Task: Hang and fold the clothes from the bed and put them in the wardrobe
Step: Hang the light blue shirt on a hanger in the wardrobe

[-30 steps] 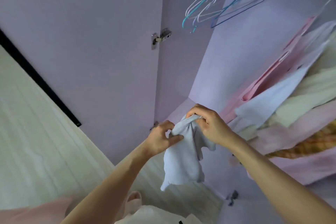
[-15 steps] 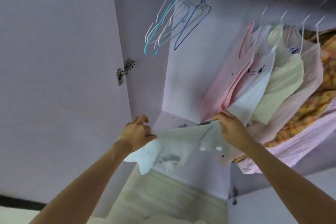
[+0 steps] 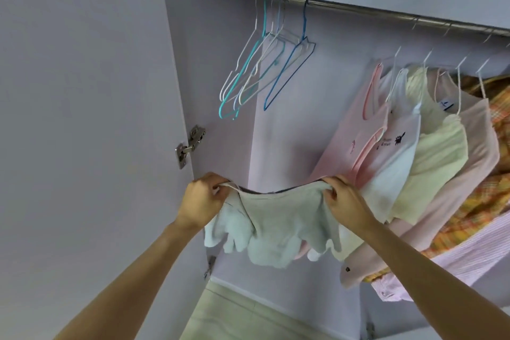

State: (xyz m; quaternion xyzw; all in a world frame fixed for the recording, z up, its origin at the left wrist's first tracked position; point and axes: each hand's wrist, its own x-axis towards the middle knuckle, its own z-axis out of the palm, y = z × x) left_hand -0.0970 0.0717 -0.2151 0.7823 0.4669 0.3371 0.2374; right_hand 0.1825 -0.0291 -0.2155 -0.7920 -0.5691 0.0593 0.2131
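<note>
Wardrobe (image 3: 276, 146) stands open before you, its rail of bare wire hangers (image 3: 265, 74) up and left of your grip; the small pale-green cotton garment (image 3: 276, 223) stretches crosswise below it; left hand (image 3: 200, 201) and right hand (image 3: 345, 201) each pinch a top corner, the left nearer the hangers.

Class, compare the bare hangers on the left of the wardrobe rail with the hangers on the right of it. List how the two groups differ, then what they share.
1. The bare hangers carry nothing; the hangers on the right each hold a garment.
2. The bare hangers include teal and blue ones; the hangers on the right look white.
3. The bare hangers show their whole outline; the hangers on the right show mostly hooks and necks.

Shared: both groups hang from the same rail.
</note>
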